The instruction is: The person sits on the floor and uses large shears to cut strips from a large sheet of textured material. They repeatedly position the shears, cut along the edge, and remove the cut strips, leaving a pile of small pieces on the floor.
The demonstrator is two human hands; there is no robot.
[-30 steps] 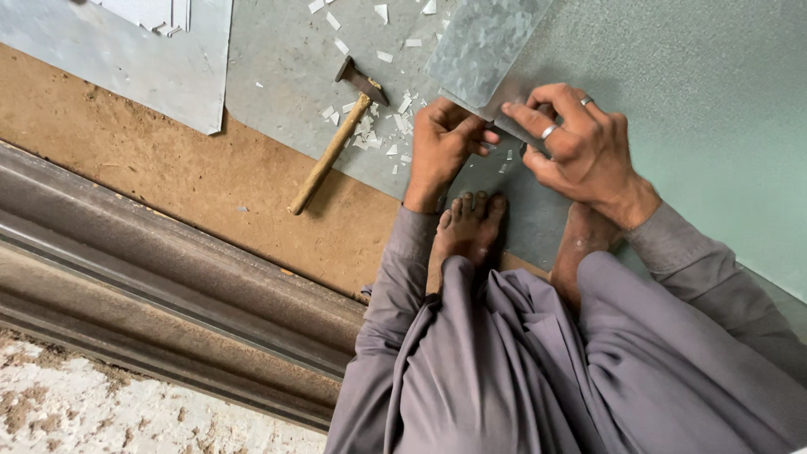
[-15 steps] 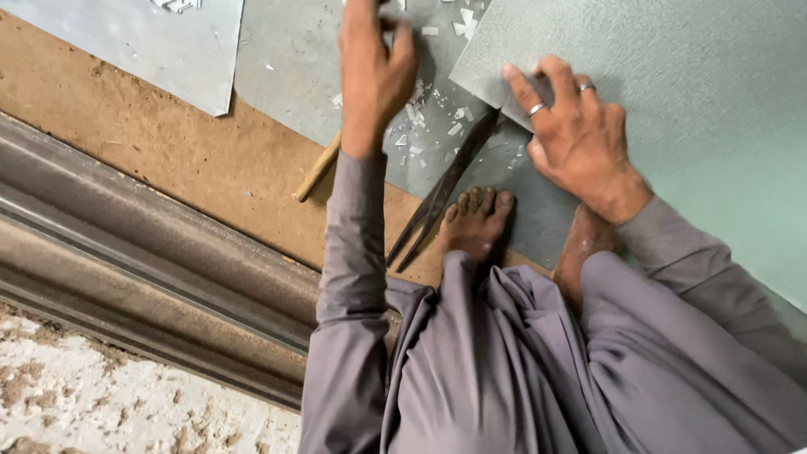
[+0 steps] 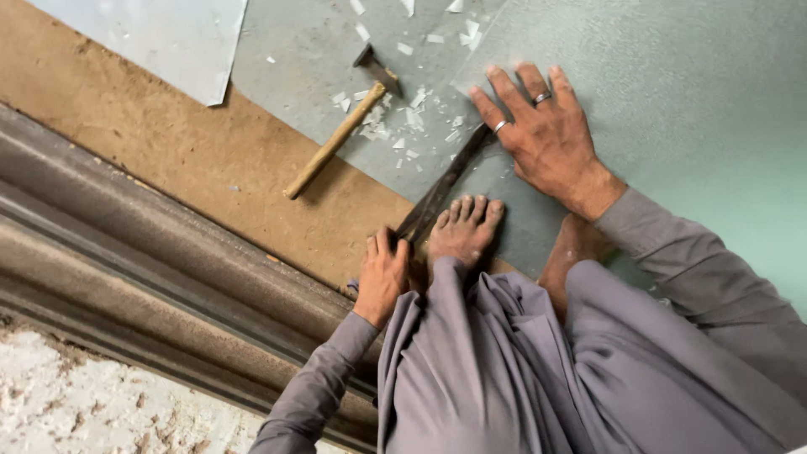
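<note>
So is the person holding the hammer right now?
No, the hammer lies alone on the sheet among small chips, while the left hand grips the long dark shears and the right hand presses flat.

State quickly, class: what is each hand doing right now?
Left hand: closed around the handles of the long metal shears.
Right hand: open, fingers spread, pressed flat on the metal sheet, holding nothing.
</note>
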